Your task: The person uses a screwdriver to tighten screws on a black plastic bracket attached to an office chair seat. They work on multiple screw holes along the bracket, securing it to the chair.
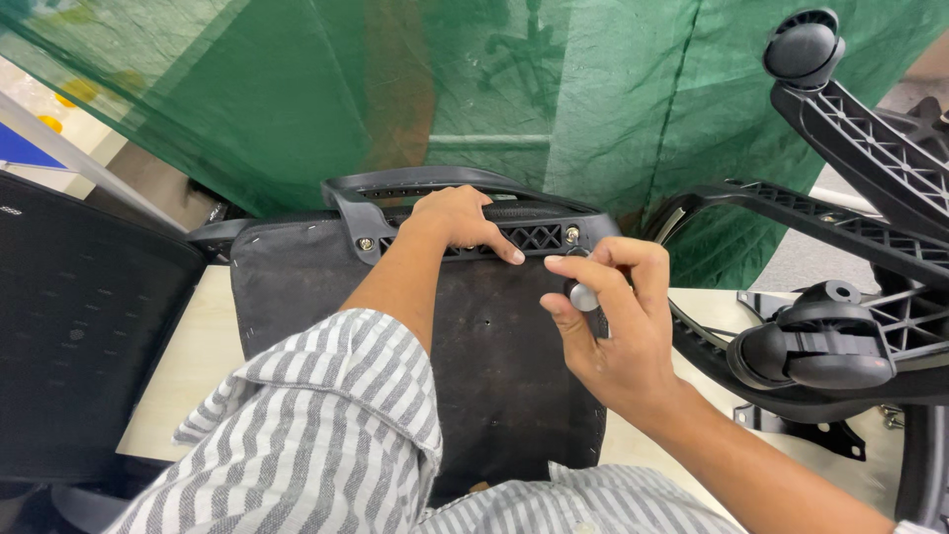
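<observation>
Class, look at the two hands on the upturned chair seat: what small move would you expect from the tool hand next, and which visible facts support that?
Probably the right hand tips its small tool up onto the right-hand bolt of the black armrest bracket. The tool sits just below that bolt, and the left hand presses the bracket against the seat underside.

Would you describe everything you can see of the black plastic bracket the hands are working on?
The black plastic bracket lies across the far edge of an upturned seat pad. It looks like moulded plastic, with a curved bar above and a lattice-ribbed strip below, with a screw showing near each end. The left hand presses on it; the right hand holds a small tool near its right screw.
</observation>
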